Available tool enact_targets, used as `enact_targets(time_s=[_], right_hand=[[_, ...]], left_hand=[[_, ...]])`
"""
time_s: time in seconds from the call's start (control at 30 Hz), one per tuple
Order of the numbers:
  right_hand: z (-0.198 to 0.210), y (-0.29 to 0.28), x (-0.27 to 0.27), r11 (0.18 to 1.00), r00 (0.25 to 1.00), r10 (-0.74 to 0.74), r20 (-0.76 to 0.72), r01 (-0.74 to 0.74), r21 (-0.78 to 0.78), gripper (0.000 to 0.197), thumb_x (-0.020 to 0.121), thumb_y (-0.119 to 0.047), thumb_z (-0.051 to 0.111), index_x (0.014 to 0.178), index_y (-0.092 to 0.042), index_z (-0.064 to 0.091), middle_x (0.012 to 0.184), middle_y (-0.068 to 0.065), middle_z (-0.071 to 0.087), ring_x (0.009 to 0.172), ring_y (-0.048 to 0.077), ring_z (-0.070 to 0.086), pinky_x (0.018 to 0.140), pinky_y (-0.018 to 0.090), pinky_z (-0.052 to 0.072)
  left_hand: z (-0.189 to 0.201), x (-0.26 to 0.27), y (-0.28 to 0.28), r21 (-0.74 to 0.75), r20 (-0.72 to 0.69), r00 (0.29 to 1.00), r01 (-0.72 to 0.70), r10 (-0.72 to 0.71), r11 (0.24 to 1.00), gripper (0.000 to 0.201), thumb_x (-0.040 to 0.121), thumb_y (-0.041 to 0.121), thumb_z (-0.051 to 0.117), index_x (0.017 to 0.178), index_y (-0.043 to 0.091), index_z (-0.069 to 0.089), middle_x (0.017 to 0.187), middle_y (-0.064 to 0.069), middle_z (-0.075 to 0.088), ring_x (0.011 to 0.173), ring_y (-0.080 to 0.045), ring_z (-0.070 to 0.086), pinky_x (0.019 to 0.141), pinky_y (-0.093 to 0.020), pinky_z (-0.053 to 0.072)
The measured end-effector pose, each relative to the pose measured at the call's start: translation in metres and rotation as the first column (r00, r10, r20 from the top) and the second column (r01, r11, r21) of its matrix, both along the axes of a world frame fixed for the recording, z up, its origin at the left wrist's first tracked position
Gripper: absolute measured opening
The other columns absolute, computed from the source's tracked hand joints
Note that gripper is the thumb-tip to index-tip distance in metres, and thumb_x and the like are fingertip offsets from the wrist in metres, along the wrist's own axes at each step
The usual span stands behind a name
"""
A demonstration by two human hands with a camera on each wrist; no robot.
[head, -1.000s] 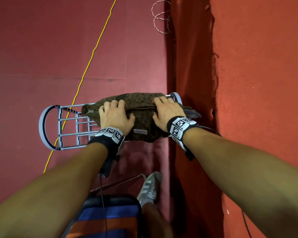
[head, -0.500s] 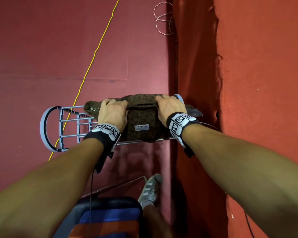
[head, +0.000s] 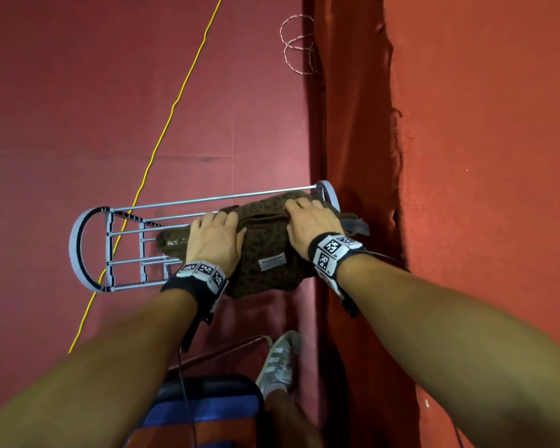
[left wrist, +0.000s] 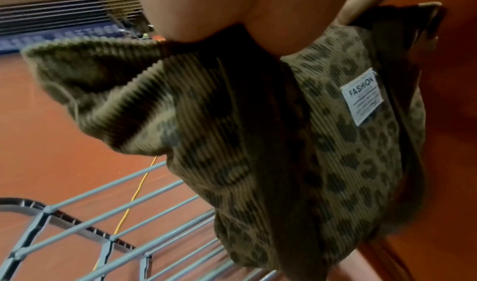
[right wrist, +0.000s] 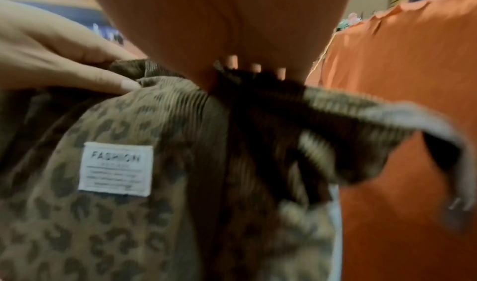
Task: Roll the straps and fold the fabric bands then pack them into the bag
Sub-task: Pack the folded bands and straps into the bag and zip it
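Observation:
A leopard-print corduroy bag (head: 265,253) with a white FASHION label (head: 272,261) hangs bunched over a grey wire rack (head: 123,247). My left hand (head: 214,234) grips the left part of its top edge. My right hand (head: 307,221) grips the right part, fingertips (right wrist: 254,67) curled over the edge. In the left wrist view the bag (left wrist: 284,142) sags below my palm, above the rack's bars (left wrist: 103,224). A grey-lined end of the bag (head: 356,226) sticks out to the right. No straps or fabric bands show outside the bag.
The rack lies on a dark red floor (head: 110,108), against an orange cloth-covered surface (head: 482,156) on the right. A yellow cord (head: 168,118) crosses the floor and a red-white cord (head: 296,46) lies coiled farther off. My shoe (head: 280,360) and a blue-orange seat (head: 204,412) are near.
My hands have drawn closer together and gathered the bag's top. The bag, which was spread flat along the rack, now hangs bunched at the rack's right end.

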State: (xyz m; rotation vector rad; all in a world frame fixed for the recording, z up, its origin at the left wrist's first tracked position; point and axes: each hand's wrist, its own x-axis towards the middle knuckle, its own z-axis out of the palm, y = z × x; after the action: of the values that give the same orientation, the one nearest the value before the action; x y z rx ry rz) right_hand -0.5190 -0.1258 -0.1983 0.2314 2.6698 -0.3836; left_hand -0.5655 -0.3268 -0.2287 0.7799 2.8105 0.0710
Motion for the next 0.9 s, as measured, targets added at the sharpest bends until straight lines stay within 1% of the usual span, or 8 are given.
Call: enact_targets(time_s=[0.13,0.2,0.27,0.33,0.4,0.5,0.77,0.9], right_hand=[[0.008,0.001,-0.003,0.998,0.989,-0.053,-0.137,0.055,0.015,0.028,0.095,-0.023,0.046,0.121,-0.015,0.051,0.121,0.006,0.061,0.114,0.030,0.055,0.090,0.042,0.045],[0.012,0.006,-0.007,0.992,0.978,-0.128,-0.166,0.126,-0.020,0.023,0.094,-0.025,0.045,0.113,-0.014,0.052,0.116,0.005,0.062,0.110,0.029,0.056,0.086,0.042,0.046],[0.012,0.008,-0.009,0.990,0.988,-0.138,-0.067,0.135,-0.041,0.030,0.093,-0.027,0.048,0.120,-0.016,0.052,0.124,0.005,0.060,0.117,0.028,0.053,0.093,0.042,0.046],[0.007,0.007,-0.009,0.996,0.996,-0.079,0.035,0.080,-0.042,0.046,0.090,-0.029,0.055,0.134,-0.019,0.046,0.138,0.004,0.053,0.127,0.029,0.046,0.105,0.044,0.041],[0.002,0.005,-0.009,0.997,0.998,-0.056,0.032,0.058,-0.060,0.062,0.087,-0.031,0.060,0.144,-0.021,0.039,0.146,0.005,0.046,0.136,0.030,0.039,0.114,0.043,0.033],[-0.003,0.002,-0.012,0.997,0.997,-0.068,-0.046,0.066,-0.041,0.076,0.082,-0.039,0.063,0.150,-0.021,0.033,0.151,0.007,0.039,0.141,0.030,0.034,0.119,0.044,0.025],[-0.010,0.007,-0.027,0.998,0.998,-0.047,-0.044,0.049,0.038,0.089,0.078,-0.054,0.064,0.153,-0.025,0.025,0.154,0.011,0.034,0.144,0.031,0.027,0.123,0.051,0.013],[-0.017,0.009,-0.035,0.997,0.998,-0.042,-0.050,0.045,0.060,0.101,0.076,-0.061,0.067,0.156,-0.028,0.016,0.161,0.011,0.023,0.149,0.031,0.017,0.124,0.054,0.007]], left_hand=[[0.008,-0.010,0.001,0.194,-0.166,0.986,0.042,-0.009,0.980,0.013,0.086,0.025,0.050,0.089,0.014,0.056,0.084,-0.007,0.061,0.081,-0.034,0.055,0.078,-0.039,0.030],[0.016,-0.012,0.007,0.198,-0.166,0.986,0.047,-0.013,0.979,0.011,0.088,0.024,0.055,0.092,0.014,0.055,0.087,-0.006,0.060,0.085,-0.033,0.053,0.078,-0.039,0.029],[0.017,-0.011,0.011,0.122,-0.100,0.995,0.027,-0.015,0.992,0.019,0.092,0.030,0.054,0.103,0.014,0.056,0.098,-0.007,0.062,0.094,-0.033,0.054,0.086,-0.041,0.033],[0.013,-0.010,0.011,0.020,-0.014,0.999,-0.033,0.033,0.999,0.033,0.093,0.037,0.052,0.116,0.014,0.055,0.111,-0.008,0.062,0.105,-0.033,0.054,0.099,-0.046,0.035],[0.009,-0.010,0.012,-0.017,0.033,0.995,-0.093,0.094,0.996,0.045,0.089,0.039,0.054,0.126,0.013,0.052,0.119,-0.010,0.061,0.113,-0.034,0.053,0.108,-0.050,0.031],[0.007,-0.016,0.013,-0.002,0.056,0.992,-0.114,0.113,0.994,0.061,0.083,0.043,0.058,0.138,0.017,0.048,0.128,-0.010,0.058,0.122,-0.034,0.048,0.116,-0.051,0.023],[0.005,-0.034,0.021,-0.021,0.091,0.991,-0.102,0.103,0.995,0.083,0.077,0.057,0.062,0.148,0.025,0.033,0.138,-0.007,0.050,0.133,-0.031,0.040,0.120,-0.055,0.014],[-0.006,-0.035,0.019,-0.002,0.109,0.987,-0.115,0.114,0.993,0.097,0.076,0.061,0.063,0.156,0.028,0.020,0.155,-0.007,0.035,0.146,-0.029,0.025,0.122,-0.055,0.008]])
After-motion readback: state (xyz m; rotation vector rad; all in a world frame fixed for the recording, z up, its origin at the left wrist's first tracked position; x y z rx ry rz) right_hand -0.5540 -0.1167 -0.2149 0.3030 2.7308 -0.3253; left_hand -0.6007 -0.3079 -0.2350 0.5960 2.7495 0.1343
